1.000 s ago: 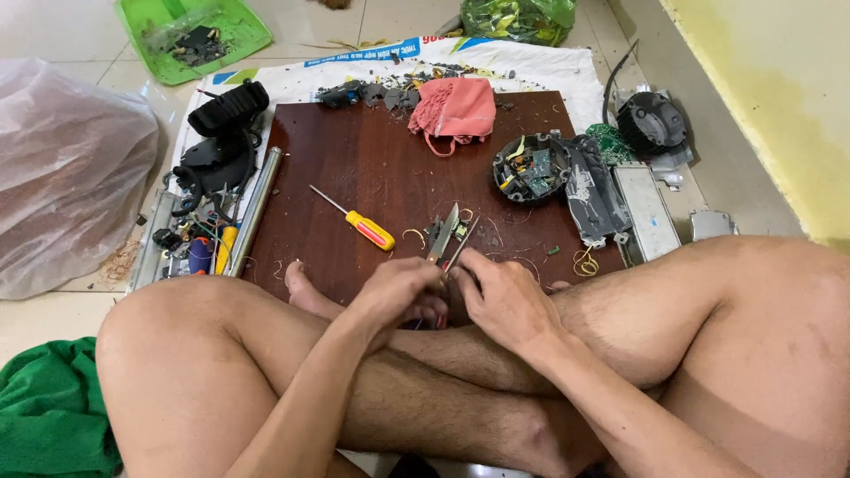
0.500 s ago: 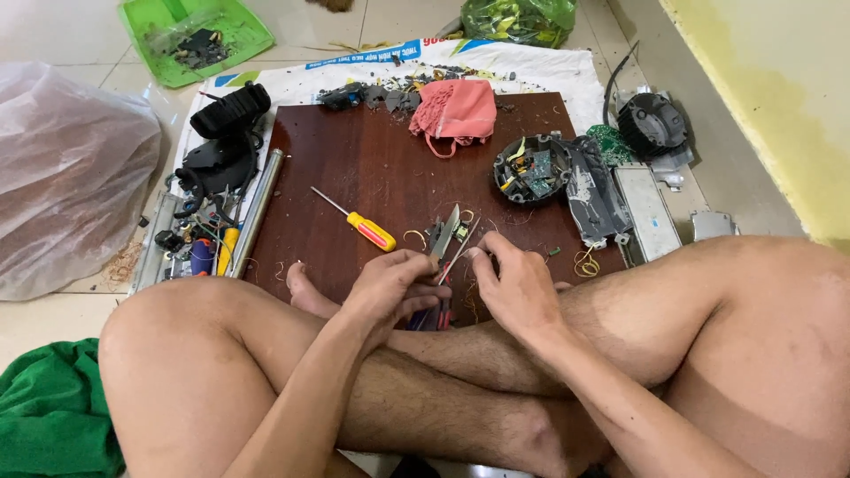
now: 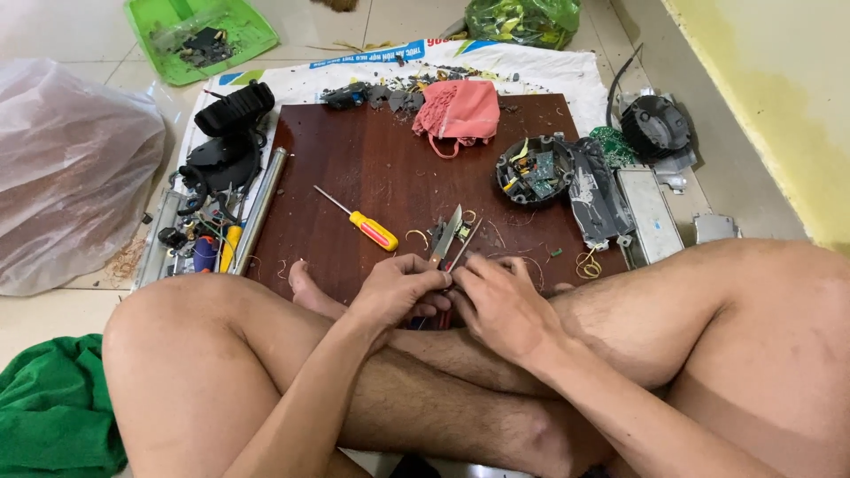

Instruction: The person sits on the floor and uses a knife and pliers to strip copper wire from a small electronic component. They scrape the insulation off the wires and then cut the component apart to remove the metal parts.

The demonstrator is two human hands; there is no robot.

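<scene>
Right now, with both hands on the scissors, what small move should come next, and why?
Probably close the scissors a little. Their blades stand open above the board, the left hand grips the handles, and the right hand pinches something small beside them, too small to identify.

Bare arms and bare legs, no sleeves in view

The left hand [image 3: 400,290] and right hand [image 3: 501,301] wear no gloves, rings or watch; both forearms and legs are hairy.

Bare board [image 3: 390,168] lies open ahead; screwdriver [image 3: 365,225] left, round casing [image 3: 534,170] right, red pouch [image 3: 460,111] beyond.
</scene>
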